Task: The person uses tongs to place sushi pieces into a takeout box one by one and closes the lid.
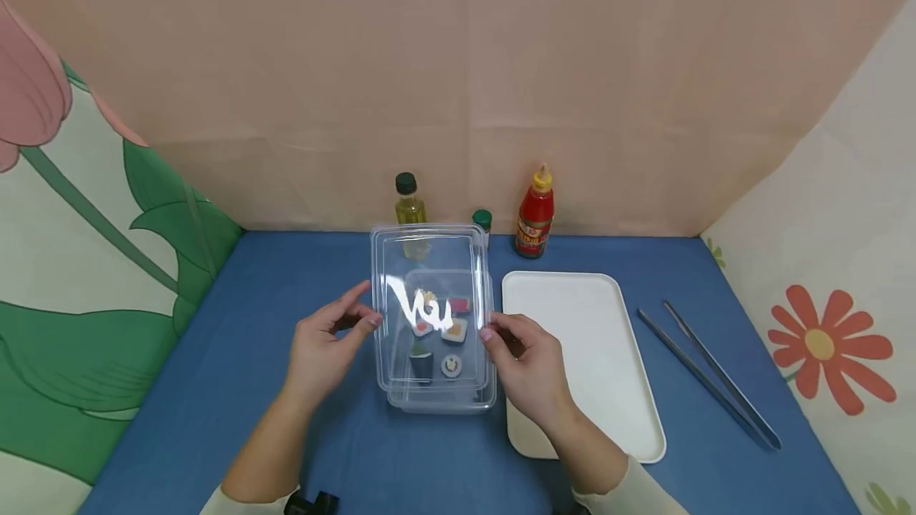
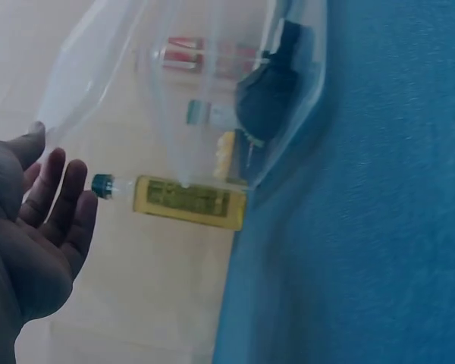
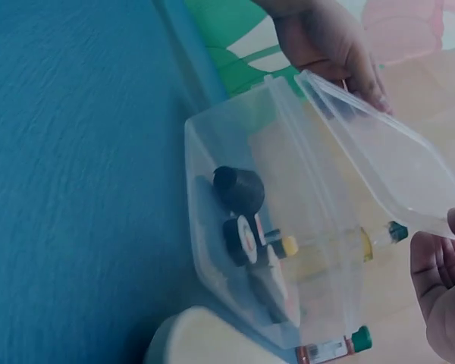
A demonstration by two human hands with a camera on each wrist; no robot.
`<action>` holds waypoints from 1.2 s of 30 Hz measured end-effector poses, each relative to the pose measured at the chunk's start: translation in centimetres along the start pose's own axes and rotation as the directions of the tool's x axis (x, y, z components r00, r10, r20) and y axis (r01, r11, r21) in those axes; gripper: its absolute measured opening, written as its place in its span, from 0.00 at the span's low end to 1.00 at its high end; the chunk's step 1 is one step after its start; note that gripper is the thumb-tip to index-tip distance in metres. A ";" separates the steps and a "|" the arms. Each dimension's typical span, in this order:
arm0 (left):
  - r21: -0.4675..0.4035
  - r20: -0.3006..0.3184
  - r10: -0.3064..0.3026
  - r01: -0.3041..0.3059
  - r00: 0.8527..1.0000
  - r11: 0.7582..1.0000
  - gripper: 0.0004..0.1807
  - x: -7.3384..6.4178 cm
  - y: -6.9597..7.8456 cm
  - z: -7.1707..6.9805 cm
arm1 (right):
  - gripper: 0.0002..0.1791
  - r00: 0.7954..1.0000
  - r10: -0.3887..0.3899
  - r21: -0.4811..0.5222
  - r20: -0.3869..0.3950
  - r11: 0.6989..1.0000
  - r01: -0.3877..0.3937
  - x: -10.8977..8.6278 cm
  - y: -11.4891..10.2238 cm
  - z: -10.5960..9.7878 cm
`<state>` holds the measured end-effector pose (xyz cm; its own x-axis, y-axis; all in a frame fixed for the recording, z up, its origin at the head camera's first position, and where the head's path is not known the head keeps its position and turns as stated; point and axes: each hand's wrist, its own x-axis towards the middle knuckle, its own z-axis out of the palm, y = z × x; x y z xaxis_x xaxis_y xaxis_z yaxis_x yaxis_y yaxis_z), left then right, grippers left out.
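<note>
A clear plastic lid (image 1: pixel 390 280) is held by both hands over a clear plastic container (image 1: pixel 444 401). At the lid's left edge, my left hand (image 1: pixel 322 352) pinches it between thumb and fingers. My right hand (image 1: pixel 531 368) grips the right edge the same way. In the right wrist view the lid (image 3: pixel 409 163) is tilted and apart from the container's rim (image 3: pixel 284 114). Inside the container lie several sushi pieces, among them a round roll (image 1: pixel 452 365) and a dark cone-shaped roll (image 3: pixel 239 189). Glare on the lid partly hides them in the head view.
A white tray (image 1: pixel 615 404) lies right of the container, with long metal tongs (image 1: pixel 767 435) beyond it. Along the back stand an oil bottle (image 1: pixel 409 209), a small green-capped bottle (image 1: pixel 483 219) and a red sauce bottle (image 1: pixel 535 217). A blue cloth (image 1: pixel 236 340) covers the table.
</note>
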<state>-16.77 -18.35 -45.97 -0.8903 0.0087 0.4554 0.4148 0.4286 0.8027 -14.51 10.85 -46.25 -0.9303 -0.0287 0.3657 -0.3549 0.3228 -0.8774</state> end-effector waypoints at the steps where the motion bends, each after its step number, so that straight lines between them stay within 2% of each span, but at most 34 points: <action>1: 0.002 0.010 0.002 -0.002 1.000 1.000 0.28 0.0 -0.2 0.2 | 0.14 1.000 0.017 -0.007 -0.001 1.000 -0.017 -0.1 0.1 0.0; 3: 0.017 0.031 -0.009 0.009 0.999 1.000 0.27 -0.1 -0.6 0.4 | 0.14 0.999 0.040 -0.021 -0.003 0.999 -0.040 -0.2 0.4 -0.1; 6: 0.032 0.059 -0.059 0.057 0.997 0.998 0.26 -0.1 -1.1 0.7 | 0.16 0.998 0.056 -0.040 -0.005 0.998 -0.056 -0.2 0.8 0.0; 9: 0.048 0.090 -0.124 0.120 0.988 0.992 0.25 -0.1 -1.6 1.0 | 0.20 0.998 0.066 -0.048 -0.002 0.997 -0.066 -0.4 1.2 0.0; 13: 0.072 0.129 -0.172 0.164 0.977 0.984 0.24 -0.1 -2.1 1.4 | 0.23 0.994 0.108 -0.061 0.011 0.992 -0.107 -0.5 1.7 0.1; 18: 0.098 0.155 -0.200 0.187 0.967 0.977 0.22 -0.1 -2.5 1.7 | 0.22 0.985 0.167 -0.077 0.029 0.983 -0.165 -0.5 2.1 0.3; 25: 0.144 0.160 -0.207 0.184 0.965 0.972 0.21 0.1 -3.0 2.2 | 0.21 0.994 0.111 -0.189 0.020 0.976 -0.106 -0.1 2.8 0.3; 36: 0.194 0.168 -0.217 0.183 0.962 0.964 0.19 0.1 -3.3 2.8 | 0.20 0.988 0.152 -0.243 0.039 0.960 -0.138 0.1 2.8 0.3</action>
<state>-18.77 -17.21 -49.71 -0.9777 0.0672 0.1990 0.1998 0.5903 0.7821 -15.64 11.40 -48.74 -0.9763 -0.0165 0.2157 -0.1898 0.5442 -0.8172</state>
